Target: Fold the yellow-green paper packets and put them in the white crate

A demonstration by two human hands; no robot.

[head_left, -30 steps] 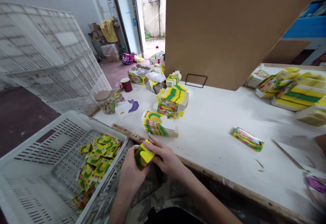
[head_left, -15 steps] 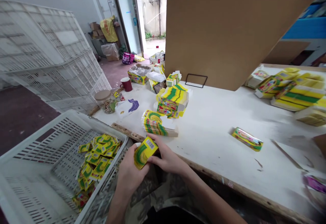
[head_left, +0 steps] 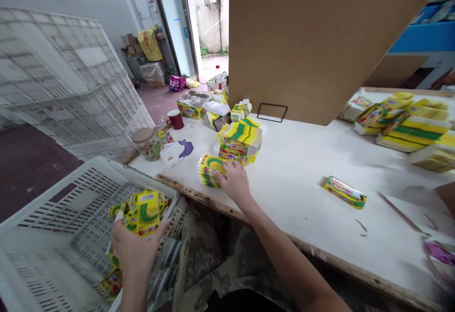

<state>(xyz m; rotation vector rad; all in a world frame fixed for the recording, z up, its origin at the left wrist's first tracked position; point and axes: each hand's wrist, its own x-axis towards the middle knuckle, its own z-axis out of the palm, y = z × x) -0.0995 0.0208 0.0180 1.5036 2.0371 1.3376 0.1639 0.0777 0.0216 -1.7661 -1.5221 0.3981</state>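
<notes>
My left hand (head_left: pixel 133 248) holds a small yellow-and-green box (head_left: pixel 148 211) over the white plastic crate (head_left: pixel 53 198) at lower left. Several more of these boxes (head_left: pixel 122 260) lie inside the crate. My right hand (head_left: pixel 235 182) rests palm down on a stack of flat yellow-green box blanks (head_left: pixel 210 170) near the front edge of the white table (head_left: pixel 302 160), its fingers curled on the top of the stack. A taller pile of the same blanks (head_left: pixel 241 140) stands just behind it.
A large brown cardboard sheet (head_left: pixel 320 37) stands at the back of the table. One wrapped packet (head_left: pixel 344 192) lies alone to the right; more blanks (head_left: pixel 405 122) are piled far right. A red mug (head_left: pixel 176 119), a jar (head_left: pixel 145 142) and stacked white crates (head_left: pixel 71 89) are at left.
The hands have separated. My left hand carried the folded box left, over the crate. My right hand let go of it and moved forward onto the stack of blanks.
</notes>
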